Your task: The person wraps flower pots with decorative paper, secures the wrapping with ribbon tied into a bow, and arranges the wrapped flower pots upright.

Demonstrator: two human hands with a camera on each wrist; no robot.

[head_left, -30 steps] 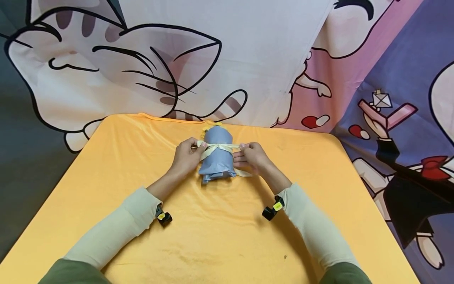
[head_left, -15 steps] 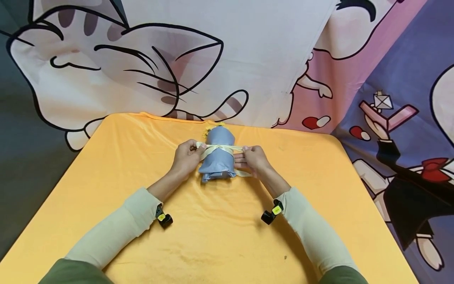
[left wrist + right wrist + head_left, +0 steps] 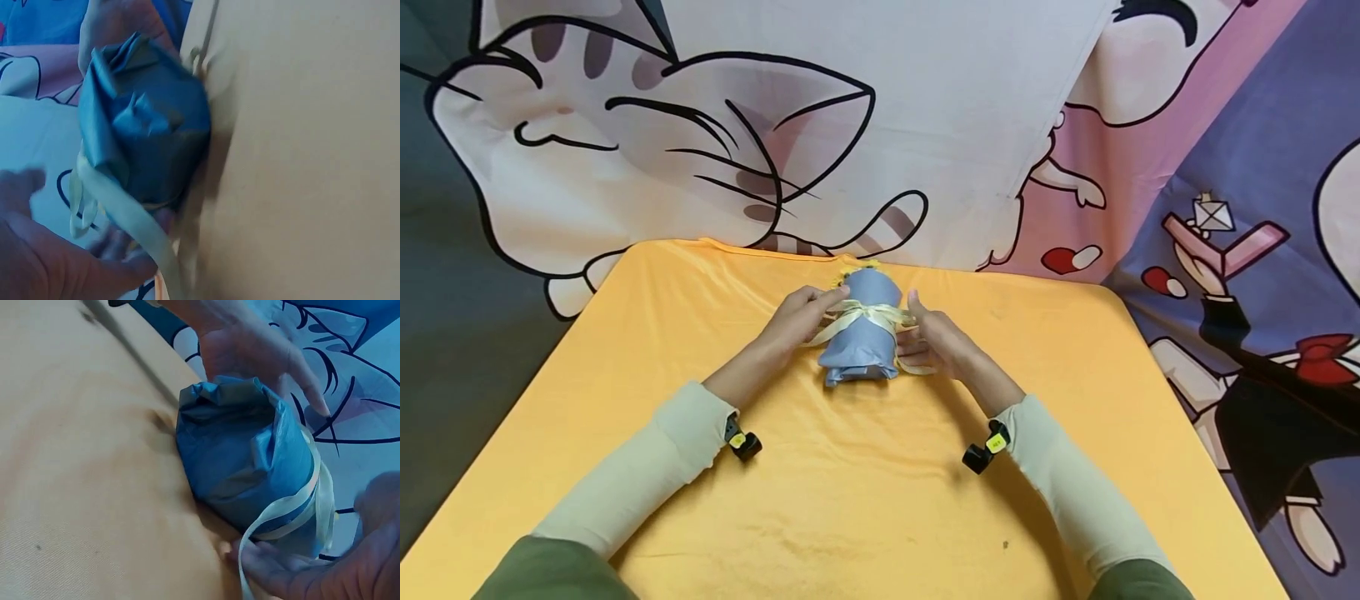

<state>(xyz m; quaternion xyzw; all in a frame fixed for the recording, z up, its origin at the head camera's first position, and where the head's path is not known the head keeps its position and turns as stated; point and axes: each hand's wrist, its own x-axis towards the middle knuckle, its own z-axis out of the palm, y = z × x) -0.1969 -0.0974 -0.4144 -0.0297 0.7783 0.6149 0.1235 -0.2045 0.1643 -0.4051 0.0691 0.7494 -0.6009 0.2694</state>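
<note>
A bouquet wrapped in blue paper [image 3: 853, 354] lies on the yellow cloth, with bits of yellow flower [image 3: 841, 275] showing at its far end. Around its middle runs a cream ribbon [image 3: 868, 311], tied in a bow with loose tails. My left hand [image 3: 796, 323] is at the bouquet's left side, fingers extended and holding nothing. On the right, my right hand [image 3: 946, 343] has its thumb raised and its fingers low beside the wrapping. In the right wrist view the fingertips [image 3: 250, 553] reach by a ribbon tail; whether they touch the paper is unclear.
A yellow cloth [image 3: 850, 500] covers the table. Behind it hangs a white backdrop [image 3: 970, 125] with a cartoon cat, and a blue and pink printed sheet [image 3: 1247, 250] stands along the right. Small cameras are strapped to both wrists.
Both hands have let go of the ribbon ends they were pulling apart. The bow now sits loose on the bouquet, and the left fingers have straightened along its side.
</note>
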